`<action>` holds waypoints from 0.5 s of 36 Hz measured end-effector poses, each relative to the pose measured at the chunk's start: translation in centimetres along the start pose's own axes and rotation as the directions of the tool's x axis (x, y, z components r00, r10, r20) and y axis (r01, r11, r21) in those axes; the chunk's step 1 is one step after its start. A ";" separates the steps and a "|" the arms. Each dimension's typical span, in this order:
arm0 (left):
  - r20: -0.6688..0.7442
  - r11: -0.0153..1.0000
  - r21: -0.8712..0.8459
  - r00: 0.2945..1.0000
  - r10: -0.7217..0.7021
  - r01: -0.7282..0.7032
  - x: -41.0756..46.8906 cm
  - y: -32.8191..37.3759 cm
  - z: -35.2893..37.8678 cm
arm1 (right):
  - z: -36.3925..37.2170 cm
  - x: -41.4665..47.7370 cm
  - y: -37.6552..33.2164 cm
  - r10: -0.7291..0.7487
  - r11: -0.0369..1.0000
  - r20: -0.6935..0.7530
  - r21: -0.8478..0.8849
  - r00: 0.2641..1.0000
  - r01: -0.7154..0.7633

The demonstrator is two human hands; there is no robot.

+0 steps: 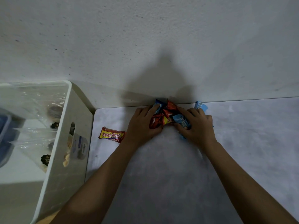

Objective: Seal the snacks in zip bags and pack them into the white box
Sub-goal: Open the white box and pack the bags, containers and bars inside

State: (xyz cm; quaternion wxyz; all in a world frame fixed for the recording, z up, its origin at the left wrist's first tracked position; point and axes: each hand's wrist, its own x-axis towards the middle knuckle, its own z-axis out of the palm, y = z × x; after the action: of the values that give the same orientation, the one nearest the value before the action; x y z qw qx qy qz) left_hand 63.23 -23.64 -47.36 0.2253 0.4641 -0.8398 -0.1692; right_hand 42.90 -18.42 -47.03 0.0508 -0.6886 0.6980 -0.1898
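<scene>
Left grip: curled round the left flank of the pile, fingertips up on a dark-blue wrapper, thumb tucked against a red one.
Right grip: curled in from the other side, thumb and fingers pinching a light-blue pack at the pile's right edge.
Pile: red, yellow and blue wrappers bunched between both hands, sitting on the desk right at its far edge, up against the wall.
Blue pack: poking out just behind the right knuckles, barcode showing; whether the fingers hold it, I cannot tell.
Bar: one red-and-yellow bar lies flat on the desk, alone, just left of the left wrist, between hand and box.
Box: white, standing off the desk's left end, open top, oval handle hole in its near wall.
Bags: clear zip bags inside the box, dark and pale snacks showing through the plastic.
Far left: something dark blue in the box, too blurred to name.
</scene>
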 end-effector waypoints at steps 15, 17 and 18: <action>-0.004 0.991 -0.104 0.997 -0.083 0.082 -1.5 1.3 -1.3 | -1.1 -2.8 0.7 0.198 0.951 -0.053 0.252 0.979 -0.178; -0.014 0.985 -0.131 0.993 -0.117 0.114 -1.9 1.6 -1.7 | -1.3 -3.3 0.6 0.225 0.939 -0.062 0.279 0.972 -0.200; -0.026 0.983 -0.138 0.991 -0.128 0.123 -2.1 1.8 -1.9 | -1.5 -3.6 0.5 0.242 0.931 -0.064 0.296 0.968 -0.213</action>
State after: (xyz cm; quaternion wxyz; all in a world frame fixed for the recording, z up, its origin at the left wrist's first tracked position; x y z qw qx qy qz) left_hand 63.98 -21.03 -45.30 0.2601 0.5025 -0.7913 -0.2318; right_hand 42.11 -14.61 -46.46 0.1369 -0.5782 0.7399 -0.3155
